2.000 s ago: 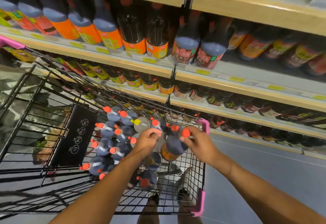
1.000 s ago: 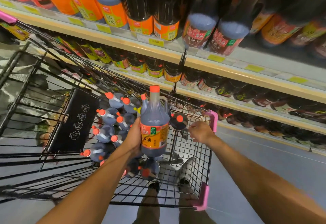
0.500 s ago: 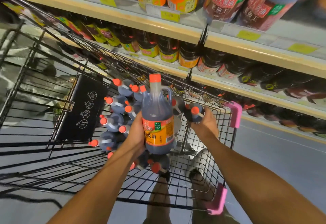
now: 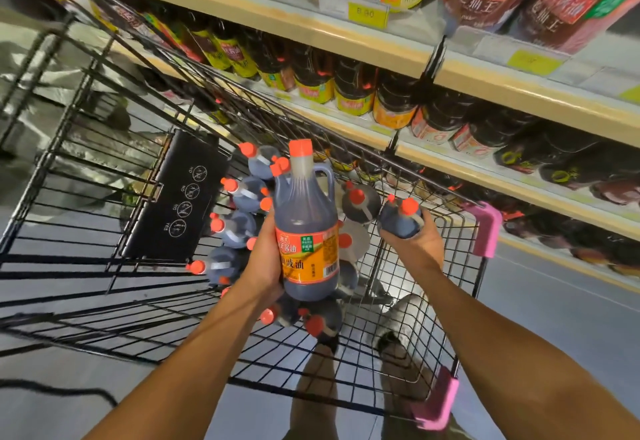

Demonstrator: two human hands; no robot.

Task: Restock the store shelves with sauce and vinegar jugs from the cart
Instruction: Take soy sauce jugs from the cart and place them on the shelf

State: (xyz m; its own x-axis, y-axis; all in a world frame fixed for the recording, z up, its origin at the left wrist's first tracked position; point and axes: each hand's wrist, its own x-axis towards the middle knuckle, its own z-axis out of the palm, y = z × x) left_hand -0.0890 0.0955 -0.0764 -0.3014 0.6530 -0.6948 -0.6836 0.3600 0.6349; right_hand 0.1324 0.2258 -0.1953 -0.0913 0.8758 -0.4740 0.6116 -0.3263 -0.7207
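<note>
Two jugs are up out of the cart (image 4: 104, 176): the left hand (image 4: 268, 259) grips an upright orange-labelled sauce jug (image 4: 306, 231), and the right hand (image 4: 417, 242) curls around a second jug (image 4: 398, 219) near the cart's rim. More red-capped jugs (image 4: 239, 197) lie below, beside the stocked shelves (image 4: 485, 69).

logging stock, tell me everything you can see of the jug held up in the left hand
The jug is clear plastic, full of dark brown sauce, with an orange cap, a loop handle by its neck and an orange label with a barcode. Upright above the cart, its lower body gripped by the left hand.
</note>
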